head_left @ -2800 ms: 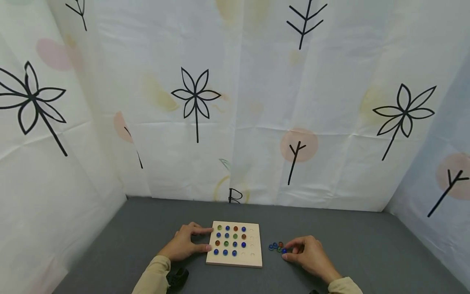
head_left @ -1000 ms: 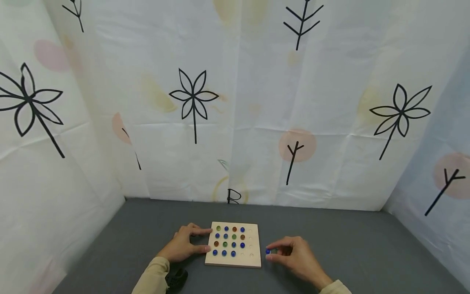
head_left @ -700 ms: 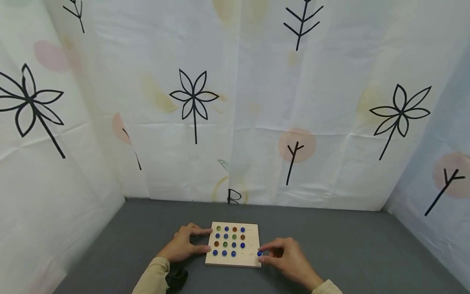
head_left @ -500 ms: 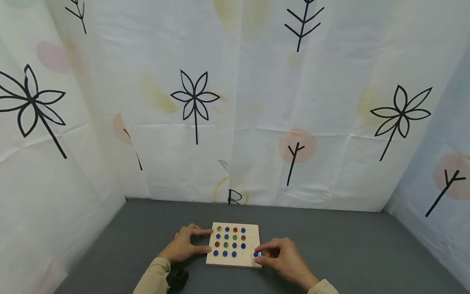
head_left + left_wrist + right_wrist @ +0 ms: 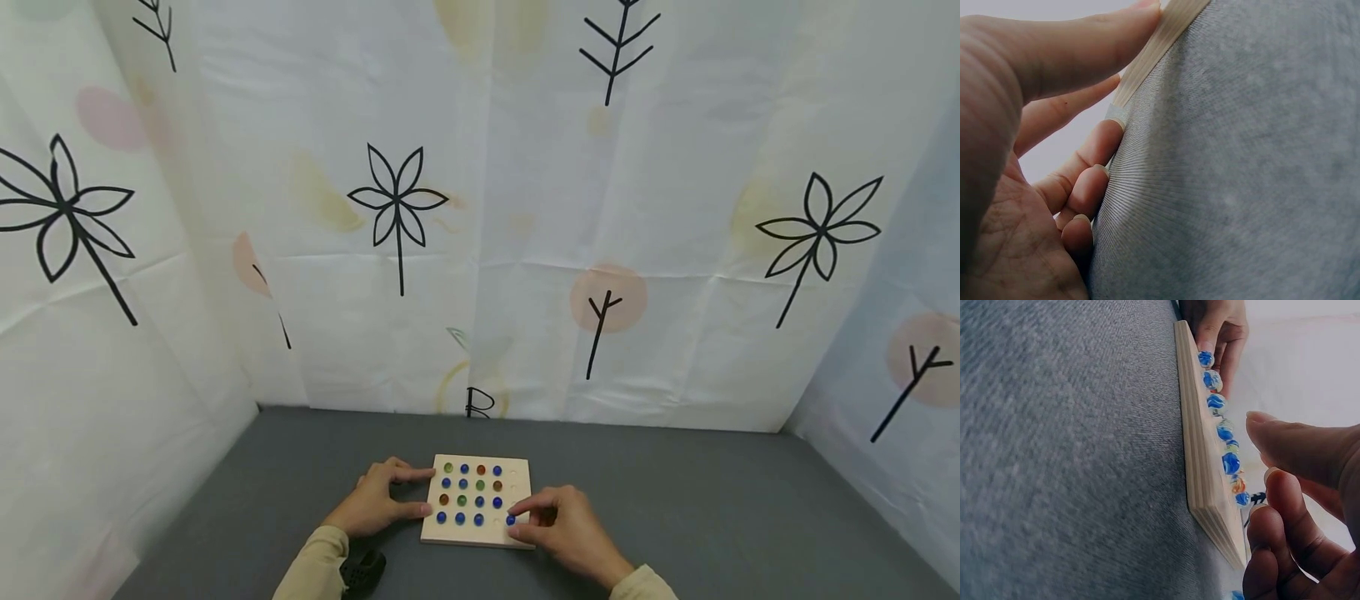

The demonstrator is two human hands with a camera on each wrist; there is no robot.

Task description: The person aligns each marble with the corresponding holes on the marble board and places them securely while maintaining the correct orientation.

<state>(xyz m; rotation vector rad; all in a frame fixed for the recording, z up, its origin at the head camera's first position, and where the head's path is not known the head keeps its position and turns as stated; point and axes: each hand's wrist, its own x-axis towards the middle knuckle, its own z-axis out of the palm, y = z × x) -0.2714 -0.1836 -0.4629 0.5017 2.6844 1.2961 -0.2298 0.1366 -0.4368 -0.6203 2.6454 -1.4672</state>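
A pale wooden board (image 5: 477,537) lies on the grey table, with rows of small hollows mostly filled by blue, green and reddish glass marbles (image 5: 461,501). At its left edge rests my left hand (image 5: 375,500), thumb and index finger extended and touching the side. In the left wrist view the other fingers (image 5: 1079,234) curl near the tabletop. My right hand (image 5: 566,529) pinches a blue marble (image 5: 511,520) between thumb and index finger, above the right part of the front row. In the right wrist view the thumb (image 5: 1297,447) is beside the row; the pinched marble cannot be made out.
A bit of another blue marble (image 5: 1237,594) shows at the bottom of the right wrist view. A dark wrist strap (image 5: 363,571) sits by the left sleeve. White printed cloth (image 5: 525,208) hangs behind and at both sides of the grey table (image 5: 675,492).
My right hand has picked up a blue marble from the loose group right of the board and carried it left over the front row. My left hand stays at the board's edge.
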